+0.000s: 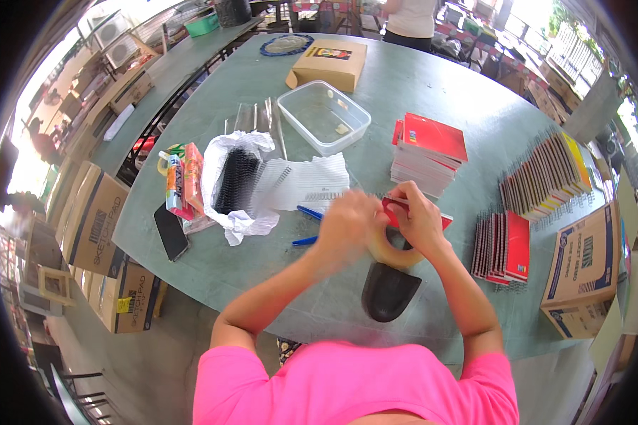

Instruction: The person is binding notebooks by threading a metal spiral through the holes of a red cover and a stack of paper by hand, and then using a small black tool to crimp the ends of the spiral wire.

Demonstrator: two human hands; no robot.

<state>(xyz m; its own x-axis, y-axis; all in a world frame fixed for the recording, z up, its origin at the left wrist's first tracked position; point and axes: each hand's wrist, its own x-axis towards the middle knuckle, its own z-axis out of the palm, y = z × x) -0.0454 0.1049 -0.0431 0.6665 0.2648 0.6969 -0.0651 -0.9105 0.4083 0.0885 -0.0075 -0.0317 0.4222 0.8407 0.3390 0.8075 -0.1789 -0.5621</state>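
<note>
A small red-covered notebook (395, 210) is pinched in my right hand (421, 223), its bent fingers at the cover. At the notebook's left end is my left hand (346, 225), smeared by motion, so its fingers cannot be made out. Beneath the hands lies a roll of tan tape (388, 253), with a black wedge-shaped block (390, 292) just nearer. Blue-handled pliers (306, 241) rest to the left, partly behind my left hand. Crumpled white paper (220, 159) holds many black wire spirals (237, 183); a few more lie on the flat paper sheet (301, 177).
Beyond my right hand stands a stack of red booklets (429, 152). Spiral-bound red notebooks (502, 244), yellow-covered ones (546, 177) and a cardboard box (585, 273) line the right. A clear plastic tub (324, 145) sits farther back. A phone (170, 230) lies at the left edge.
</note>
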